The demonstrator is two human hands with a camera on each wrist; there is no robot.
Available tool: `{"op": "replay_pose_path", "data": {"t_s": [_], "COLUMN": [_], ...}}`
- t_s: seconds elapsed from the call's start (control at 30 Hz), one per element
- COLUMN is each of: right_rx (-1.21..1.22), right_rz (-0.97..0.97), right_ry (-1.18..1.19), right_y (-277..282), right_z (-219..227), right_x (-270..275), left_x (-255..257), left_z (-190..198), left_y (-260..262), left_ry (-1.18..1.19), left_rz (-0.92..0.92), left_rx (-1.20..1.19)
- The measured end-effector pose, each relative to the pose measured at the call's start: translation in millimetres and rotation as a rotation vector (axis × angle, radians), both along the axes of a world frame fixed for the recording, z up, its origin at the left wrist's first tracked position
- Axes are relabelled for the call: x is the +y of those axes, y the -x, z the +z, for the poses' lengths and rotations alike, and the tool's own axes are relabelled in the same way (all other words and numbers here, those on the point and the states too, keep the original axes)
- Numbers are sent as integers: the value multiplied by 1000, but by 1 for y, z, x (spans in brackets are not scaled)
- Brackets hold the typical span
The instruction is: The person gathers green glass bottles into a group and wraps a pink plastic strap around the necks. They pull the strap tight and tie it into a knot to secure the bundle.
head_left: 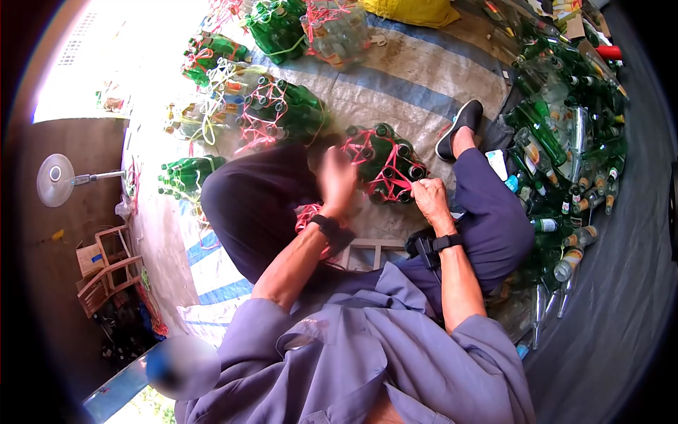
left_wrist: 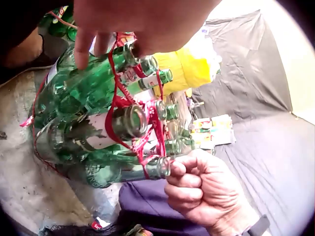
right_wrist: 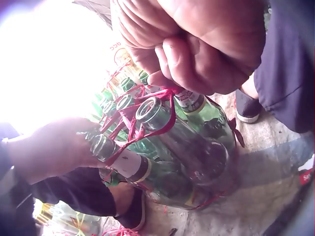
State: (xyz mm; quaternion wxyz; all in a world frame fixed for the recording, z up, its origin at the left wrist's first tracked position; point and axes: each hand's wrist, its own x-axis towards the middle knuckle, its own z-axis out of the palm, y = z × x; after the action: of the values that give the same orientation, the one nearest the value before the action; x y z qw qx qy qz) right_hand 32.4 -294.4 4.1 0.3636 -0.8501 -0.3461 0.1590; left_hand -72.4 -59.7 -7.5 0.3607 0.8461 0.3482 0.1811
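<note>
Between the person's legs stands a bundle of green glass bottles, tied round the necks with red plastic twine. My right hand grips the twine at the bundle's near right side; its fingers curl tightly in the right wrist view. My left hand is blurred in the head view, on the bundle's left side. Seen from the left wrist, the fingers of this hand reach down over the bottles' upper side. Red twine loops cross between the open bottle mouths.
More tied bottle bundles stand to the left and farther back on the striped sheet. A heap of loose bottles lies along the right, beyond the shoe. A yellow sack lies at the back; a fan is far left.
</note>
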Motion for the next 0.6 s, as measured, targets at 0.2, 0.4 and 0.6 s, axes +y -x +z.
{"op": "replay_pose_path", "data": {"t_s": [0.2,0.4,0.6], "right_rx": [367,506,352], "right_rz": [-129,-187,-87], "right_ry": [-166,-103,31], "right_y": [18,36,43], "right_z": [15,15,31], "right_x": [8,24,43], "left_x": [1,27,33], "left_z": [57,60,45], "left_y": [-29,-80,-111], "left_ry": [279,390,473], "left_rz": [87,-139,-419], "left_rx": [111,82,36]}}
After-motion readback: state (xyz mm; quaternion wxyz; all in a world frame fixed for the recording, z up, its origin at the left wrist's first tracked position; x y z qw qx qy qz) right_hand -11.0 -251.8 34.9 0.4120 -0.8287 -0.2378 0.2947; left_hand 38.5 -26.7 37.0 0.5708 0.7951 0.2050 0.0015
